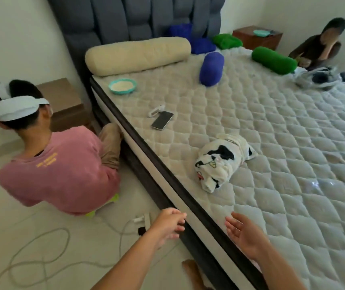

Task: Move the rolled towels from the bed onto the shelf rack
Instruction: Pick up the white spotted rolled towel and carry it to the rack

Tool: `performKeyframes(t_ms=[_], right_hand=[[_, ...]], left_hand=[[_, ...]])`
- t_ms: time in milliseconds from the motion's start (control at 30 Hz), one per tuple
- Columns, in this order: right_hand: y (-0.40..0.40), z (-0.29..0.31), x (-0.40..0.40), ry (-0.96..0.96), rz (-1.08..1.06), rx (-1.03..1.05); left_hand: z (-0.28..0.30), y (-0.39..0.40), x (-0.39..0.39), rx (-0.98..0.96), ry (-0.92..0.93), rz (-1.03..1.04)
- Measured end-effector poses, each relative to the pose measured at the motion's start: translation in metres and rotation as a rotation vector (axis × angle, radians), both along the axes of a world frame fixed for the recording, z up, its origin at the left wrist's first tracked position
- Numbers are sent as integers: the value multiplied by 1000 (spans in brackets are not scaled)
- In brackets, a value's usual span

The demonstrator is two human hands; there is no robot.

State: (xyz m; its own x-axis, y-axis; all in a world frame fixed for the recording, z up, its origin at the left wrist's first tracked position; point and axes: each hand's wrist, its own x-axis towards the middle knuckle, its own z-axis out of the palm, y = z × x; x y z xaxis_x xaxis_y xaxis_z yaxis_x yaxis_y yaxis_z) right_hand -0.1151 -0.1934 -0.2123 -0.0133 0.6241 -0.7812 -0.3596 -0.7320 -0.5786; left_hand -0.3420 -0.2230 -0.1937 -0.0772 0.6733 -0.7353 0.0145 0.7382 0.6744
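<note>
Both hands are spread and empty, the left hand at the bed edge, the right hand over it; the nearest towel lies just ahead, best cupped from both ends so the roll holds.

Plain pale walls met a light tiled floor strewn with a looping cable. A dark grey padded headboard stood behind the quilted mattress, with a brown bedside table by the far wall and another brown cabinet nearer
</note>
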Motion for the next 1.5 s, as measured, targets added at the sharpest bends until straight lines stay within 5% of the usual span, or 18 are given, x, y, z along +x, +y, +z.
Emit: performKeyframes(t_ms=[400,733,867,1067,1500], right_hand=[[253,-31,91,-396,232,139],[415,-57,92,-716,651,301],[417,-83,88,-556,749,181],[392,-102,91,-338,546,55],[282,-64,80,-247,550,-124]], left_hand=[[-15,222,105,-188,-62,366],[-33,296,116,-494,-35,524],[-43,303,106,-576,-93,460],[-52,296,104,-571,-79,444],[-27,208,67,-367,-3,533]])
